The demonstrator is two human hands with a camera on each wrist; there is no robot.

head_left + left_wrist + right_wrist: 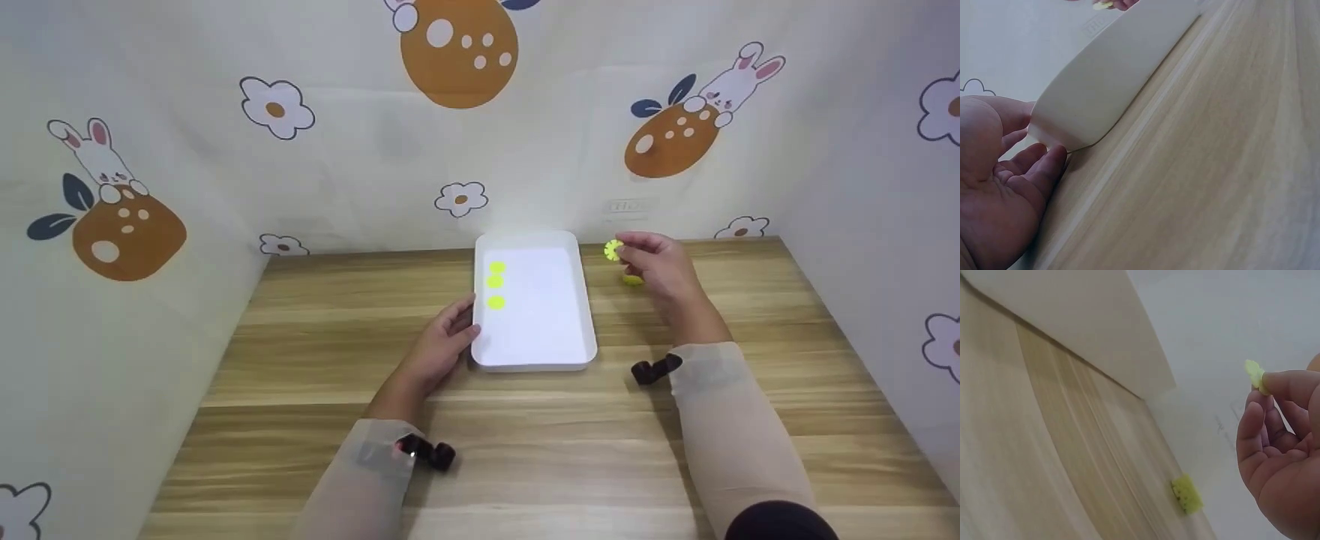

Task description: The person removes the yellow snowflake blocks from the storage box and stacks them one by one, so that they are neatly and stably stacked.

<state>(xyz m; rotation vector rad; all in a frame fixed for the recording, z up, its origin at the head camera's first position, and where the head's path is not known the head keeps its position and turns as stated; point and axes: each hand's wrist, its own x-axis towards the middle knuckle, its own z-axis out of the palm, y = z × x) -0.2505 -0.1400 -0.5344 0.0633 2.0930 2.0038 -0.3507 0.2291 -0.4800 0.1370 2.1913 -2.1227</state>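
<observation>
My left hand (442,345) grips the left side of a white rectangular tray (536,366), its thumb at the rim. In the left wrist view, the left fingers (1053,163) bend against the bottom edge of the tray wall (1100,84). Beyond the tray's right side, my right hand (660,266) is raised, pinching a yellow-green notched plastic disc (612,250) between thumb and fingertips. The same disc (1253,376) shows nearly edge-on in the right wrist view. Three similar discs, the middle one a yellow disc (495,282), lie in a column along the tray's left side.
Partly behind the right hand, a yellow pile (634,280) sits on the wooden table (540,442); the right wrist view shows it as a notched yellow block (1186,494). A pale curtain (360,172) printed with rabbits and flowers stands behind and at both sides.
</observation>
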